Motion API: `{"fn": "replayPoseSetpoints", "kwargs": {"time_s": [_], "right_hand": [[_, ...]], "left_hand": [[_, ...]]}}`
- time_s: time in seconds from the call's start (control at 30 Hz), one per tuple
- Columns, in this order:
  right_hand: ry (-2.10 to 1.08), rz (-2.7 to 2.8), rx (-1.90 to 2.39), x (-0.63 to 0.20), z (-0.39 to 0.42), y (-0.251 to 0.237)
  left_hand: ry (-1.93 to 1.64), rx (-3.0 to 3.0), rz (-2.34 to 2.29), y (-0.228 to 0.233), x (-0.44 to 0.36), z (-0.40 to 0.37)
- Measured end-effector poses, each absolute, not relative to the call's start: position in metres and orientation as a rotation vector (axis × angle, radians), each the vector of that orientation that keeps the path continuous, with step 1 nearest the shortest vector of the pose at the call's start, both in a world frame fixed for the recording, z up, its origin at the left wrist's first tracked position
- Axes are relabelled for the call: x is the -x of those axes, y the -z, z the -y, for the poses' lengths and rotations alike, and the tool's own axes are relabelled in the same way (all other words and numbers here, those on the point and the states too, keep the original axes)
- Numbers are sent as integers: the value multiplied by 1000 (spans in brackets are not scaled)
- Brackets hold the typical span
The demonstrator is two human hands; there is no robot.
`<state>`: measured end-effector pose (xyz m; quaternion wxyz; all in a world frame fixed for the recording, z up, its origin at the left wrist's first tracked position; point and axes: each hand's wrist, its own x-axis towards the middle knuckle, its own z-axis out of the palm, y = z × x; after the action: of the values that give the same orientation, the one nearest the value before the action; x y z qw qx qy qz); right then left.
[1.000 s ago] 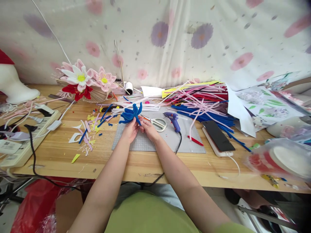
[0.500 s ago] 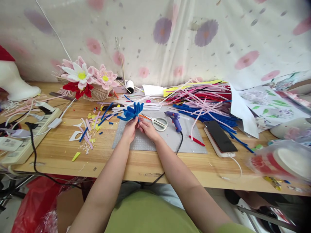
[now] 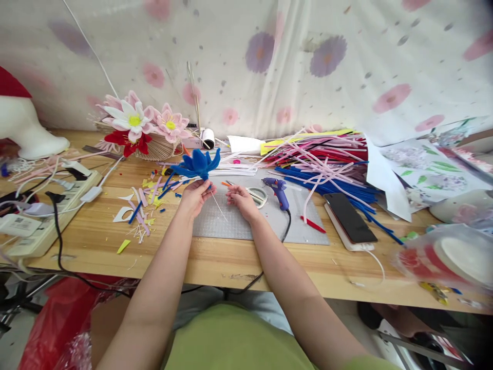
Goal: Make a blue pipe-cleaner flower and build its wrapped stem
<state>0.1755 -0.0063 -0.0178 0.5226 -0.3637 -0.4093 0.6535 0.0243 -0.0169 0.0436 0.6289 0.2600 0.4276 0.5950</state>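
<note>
A blue fuzzy pipe-cleaner flower (image 3: 198, 165) with curved petals is pinched at its base by my left hand (image 3: 196, 198). From below it a thin pale wire stem (image 3: 219, 208) slants down to the right over the grey cutting mat (image 3: 227, 228). My right hand (image 3: 242, 200) hovers above the mat, apart from the flower, its fingers loosely bent and nothing visible in them. Partly hidden behind that hand lie the white-handled scissors (image 3: 265, 197). Right of the scissors rests a purple glue gun (image 3: 280, 194).
Pipe cleaners (image 3: 327, 180) in several colours lie heaped at the back right, beside a phone (image 3: 350, 217). Scraps (image 3: 142, 213) litter the table left of the mat. Finished flowers (image 3: 134, 121) stand at the back left, behind a power strip (image 3: 57, 216).
My hands have moved apart. The left has carried the blue flower leftward and turned it more upright, baring the wire stem; the right has let go and shifted slightly right.
</note>
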Motion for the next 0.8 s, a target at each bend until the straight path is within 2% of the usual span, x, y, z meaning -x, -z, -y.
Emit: {"fn": "replayPoseSetpoints", "kwargs": {"time_s": [0.13,0.33,0.8], "right_hand": [[-1569,959,832,-175,3,21],[-1635,914,838,-173,6,20],[-1303,1151,958,-167,10,11]], "left_hand": [[-1338,-587,-1041,-57,-16,16],[-1240,-666,-1096,-54,-18,19],[-1132,-620,-1039,-40,-20,25]]}}
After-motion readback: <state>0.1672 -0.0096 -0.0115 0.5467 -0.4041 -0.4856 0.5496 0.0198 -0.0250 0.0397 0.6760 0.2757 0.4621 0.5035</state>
